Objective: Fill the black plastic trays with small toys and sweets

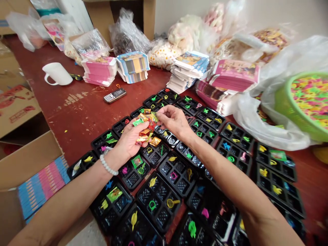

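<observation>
A loose heap of small shiny packets (146, 131), gold, red and green, rests in my left hand (128, 140), whose fingers curl around it. Over the heap's far edge, my right hand (173, 119) pinches a small greenish packet (154, 117) between thumb and fingertips. Beneath both hands spread many black plastic trays (163, 218) divided into compartments. Small bright plastic toys lie in some compartments, among them a yellow toy magnifying glass (172, 203) and a green ring (152, 205). A green packet (114, 194) lies in one tray at the near left.
Stacks of pink cartons (99, 71) and blue cartons (189, 61) line the back, before bulging plastic bags (164, 53). A white mug (57, 74) and a phone (115, 95) sit at left. A green basket (284, 102) of colourful pieces stands right; an open cardboard box (33, 153) is below left.
</observation>
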`<state>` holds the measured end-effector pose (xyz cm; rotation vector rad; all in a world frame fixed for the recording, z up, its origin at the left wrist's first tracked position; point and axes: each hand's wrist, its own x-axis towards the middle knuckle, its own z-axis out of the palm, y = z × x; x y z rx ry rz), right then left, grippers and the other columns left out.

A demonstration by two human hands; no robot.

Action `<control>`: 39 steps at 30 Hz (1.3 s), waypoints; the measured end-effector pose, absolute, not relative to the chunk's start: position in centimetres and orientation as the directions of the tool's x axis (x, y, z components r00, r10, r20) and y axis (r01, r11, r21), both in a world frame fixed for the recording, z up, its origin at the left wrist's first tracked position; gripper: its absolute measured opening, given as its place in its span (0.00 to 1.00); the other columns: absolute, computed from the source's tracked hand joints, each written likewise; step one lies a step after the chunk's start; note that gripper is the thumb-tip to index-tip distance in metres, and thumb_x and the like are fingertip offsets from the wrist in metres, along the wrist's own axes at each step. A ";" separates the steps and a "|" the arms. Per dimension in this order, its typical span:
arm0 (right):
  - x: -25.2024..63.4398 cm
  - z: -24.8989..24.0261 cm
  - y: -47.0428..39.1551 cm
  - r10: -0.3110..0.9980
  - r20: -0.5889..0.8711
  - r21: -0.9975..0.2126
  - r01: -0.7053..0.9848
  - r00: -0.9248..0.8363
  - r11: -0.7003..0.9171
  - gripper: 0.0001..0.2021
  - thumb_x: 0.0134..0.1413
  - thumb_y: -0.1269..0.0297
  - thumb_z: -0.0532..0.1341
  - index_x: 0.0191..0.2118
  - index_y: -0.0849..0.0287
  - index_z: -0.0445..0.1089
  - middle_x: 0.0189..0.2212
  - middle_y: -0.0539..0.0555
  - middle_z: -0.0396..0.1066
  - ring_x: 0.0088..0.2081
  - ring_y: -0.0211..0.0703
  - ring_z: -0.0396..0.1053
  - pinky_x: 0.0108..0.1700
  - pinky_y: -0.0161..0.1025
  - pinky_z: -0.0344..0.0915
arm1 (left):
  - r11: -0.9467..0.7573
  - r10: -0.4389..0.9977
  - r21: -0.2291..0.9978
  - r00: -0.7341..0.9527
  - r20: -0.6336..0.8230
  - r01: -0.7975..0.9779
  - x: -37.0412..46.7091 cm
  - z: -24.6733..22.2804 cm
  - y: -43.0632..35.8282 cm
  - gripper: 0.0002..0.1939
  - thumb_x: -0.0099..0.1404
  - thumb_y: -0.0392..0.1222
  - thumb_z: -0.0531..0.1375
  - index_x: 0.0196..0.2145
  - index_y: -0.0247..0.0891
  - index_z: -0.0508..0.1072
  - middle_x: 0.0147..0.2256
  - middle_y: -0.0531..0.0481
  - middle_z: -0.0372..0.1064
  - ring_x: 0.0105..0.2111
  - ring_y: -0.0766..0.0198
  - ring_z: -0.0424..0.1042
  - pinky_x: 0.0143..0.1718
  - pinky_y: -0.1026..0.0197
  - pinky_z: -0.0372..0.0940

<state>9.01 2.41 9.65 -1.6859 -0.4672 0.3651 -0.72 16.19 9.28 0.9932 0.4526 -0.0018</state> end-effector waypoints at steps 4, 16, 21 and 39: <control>8.4 9.6 3.0 0.437 -0.020 -1.000 -0.008 0.899 -0.029 0.07 0.58 0.61 0.64 0.35 0.57 0.66 0.25 0.49 0.72 0.25 0.35 0.73 0.23 0.30 0.70 | 0.557 0.298 0.822 0.895 -0.333 0.120 -1.0 10.0 15.8 0.21 0.54 0.39 0.74 0.42 0.38 0.71 0.28 0.53 0.72 0.16 0.66 0.68 0.10 0.69 0.55; 8.0 8.8 2.7 0.384 -0.103 -0.974 -0.172 0.917 0.149 0.16 0.58 0.53 0.68 0.36 0.55 0.62 0.28 0.46 0.72 0.26 0.32 0.73 0.27 0.29 0.73 | 0.662 0.258 0.741 0.893 -0.368 0.114 -0.8 9.4 16.0 0.12 0.59 0.37 0.70 0.38 0.34 0.73 0.27 0.52 0.73 0.17 0.67 0.69 0.11 0.70 0.56; 7.4 9.1 2.6 0.406 -0.079 -0.976 -0.153 0.910 0.154 0.16 0.59 0.52 0.68 0.36 0.55 0.62 0.27 0.46 0.73 0.25 0.32 0.73 0.27 0.29 0.73 | 0.672 0.245 0.730 0.893 -0.378 0.125 -0.6 9.3 15.7 0.10 0.62 0.37 0.69 0.38 0.32 0.74 0.29 0.50 0.74 0.19 0.68 0.70 0.13 0.70 0.58; 7.2 8.9 1.6 0.468 -0.117 -0.976 -0.188 0.876 0.106 0.21 0.42 0.49 0.76 0.33 0.58 0.72 0.26 0.47 0.72 0.26 0.32 0.69 0.26 0.29 0.68 | 0.612 0.262 0.780 0.896 -0.358 0.133 -1.1 9.8 15.8 0.11 0.61 0.36 0.69 0.39 0.32 0.72 0.27 0.50 0.72 0.17 0.66 0.70 0.12 0.69 0.58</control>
